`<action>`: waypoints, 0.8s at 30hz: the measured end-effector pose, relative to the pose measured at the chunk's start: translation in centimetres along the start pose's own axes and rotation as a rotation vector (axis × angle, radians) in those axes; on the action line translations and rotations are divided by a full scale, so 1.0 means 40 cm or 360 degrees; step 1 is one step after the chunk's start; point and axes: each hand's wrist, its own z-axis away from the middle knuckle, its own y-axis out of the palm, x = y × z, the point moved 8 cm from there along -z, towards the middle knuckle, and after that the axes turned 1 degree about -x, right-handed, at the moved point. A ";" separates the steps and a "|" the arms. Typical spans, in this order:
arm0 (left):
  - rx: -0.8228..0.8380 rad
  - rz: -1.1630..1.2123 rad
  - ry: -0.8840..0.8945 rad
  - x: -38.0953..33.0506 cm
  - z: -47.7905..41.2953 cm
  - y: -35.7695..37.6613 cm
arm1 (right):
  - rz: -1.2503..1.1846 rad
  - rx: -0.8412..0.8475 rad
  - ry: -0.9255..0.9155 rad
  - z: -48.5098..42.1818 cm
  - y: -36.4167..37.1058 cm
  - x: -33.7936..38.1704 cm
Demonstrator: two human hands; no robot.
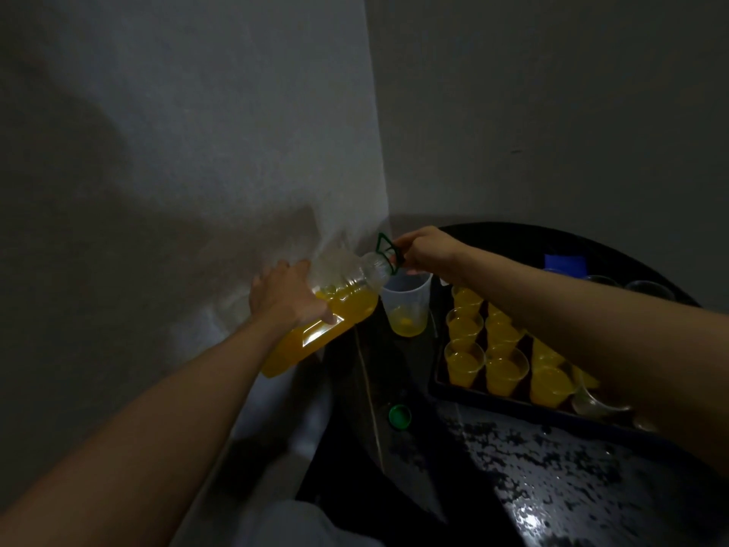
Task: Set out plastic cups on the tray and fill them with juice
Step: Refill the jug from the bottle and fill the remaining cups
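Dim head view, looking down at a corner where a pale wall (197, 152) meets a dark, glossy table (552, 487).

A big clear juice bottle (347, 305) is held tipped over, nearly on its side, off the table's left edge. Its long axis runs diagonally from lower left (base, nearer the person) to upper right (neck). The mouth points up-right, sitting over the rim of a clear plastic beaker (408, 305) that stands on the table w/ a little yellow juice in the bottom. Juice fills the base end of the bottle; the neck end looks clear. Can't tell if juice is flowing.

L hand (286, 296) grips the bottle's mid body from above, fingers wrapped over the far side, thumb by a recessed panel. R hand (424, 250) pinches the green carry handle (384, 246) at the neck, fingers curled tight round it.

Just right of the beaker, a dark tray (493, 404) holds rows of small cups (505, 369) filled w/ yellow juice. An empty clear cup (595, 400) sits at its near right corner, partly behind the R forearm. A green cap (399, 416) lies on the table near the tray's front left corner. A blue item (564, 262) sits at the back; too dim to ID.
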 end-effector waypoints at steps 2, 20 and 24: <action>-0.0003 -0.0010 0.0007 -0.003 0.000 -0.001 | 0.0001 0.0011 0.0013 -0.002 -0.002 -0.004; -0.0040 -0.0256 0.0105 -0.036 -0.010 -0.025 | -0.0128 0.0039 0.0030 0.005 -0.001 -0.028; -0.0065 -0.0269 0.0137 -0.037 -0.013 -0.036 | -0.0151 0.0061 0.0033 0.001 0.001 -0.030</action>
